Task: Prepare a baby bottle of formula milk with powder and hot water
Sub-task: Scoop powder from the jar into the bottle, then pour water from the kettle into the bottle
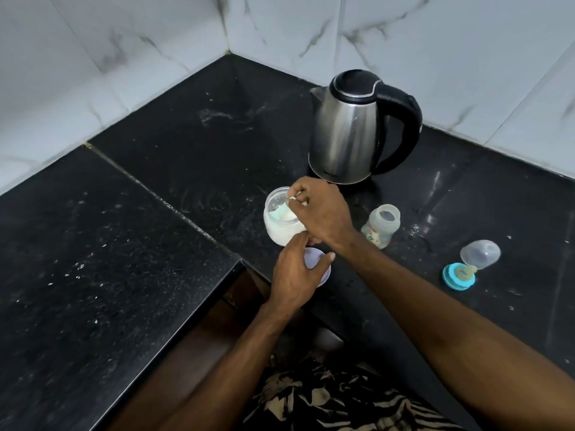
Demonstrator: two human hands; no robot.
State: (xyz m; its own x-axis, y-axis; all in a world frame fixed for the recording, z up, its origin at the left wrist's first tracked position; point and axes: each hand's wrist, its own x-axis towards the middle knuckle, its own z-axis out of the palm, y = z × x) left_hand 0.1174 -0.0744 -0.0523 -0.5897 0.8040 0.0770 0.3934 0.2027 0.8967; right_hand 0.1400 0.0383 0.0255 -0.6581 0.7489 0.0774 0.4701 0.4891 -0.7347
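Head view: the right hand (320,209) reaches over the open powder jar (281,217), its fingertips pinching the handle of a pale scoop (281,213) that dips into the white powder. The left hand (295,275) sits just in front of the jar, fingers curled round the jar's lid (314,265), thumb across its top, held low over the worktop (124,244). The bottle (382,225) stands open and uncapped to the right of the jar, near the base of the kettle (357,129). Further right, well apart, the blue teat ring (460,276) and the clear cap (480,254) lie on the worktop.

The step in hand looks like drawing a measure of powder. To do it well, fill the scoop fully, level it against the jar's rim rather than heaping it, and lift straight up so nothing spills. The bottle mouth is narrow, so the scoop should travel low and steady across and tip right over the opening. Bringing the bottle closer with the left hand, once the lid is set down, would shorten that carry.
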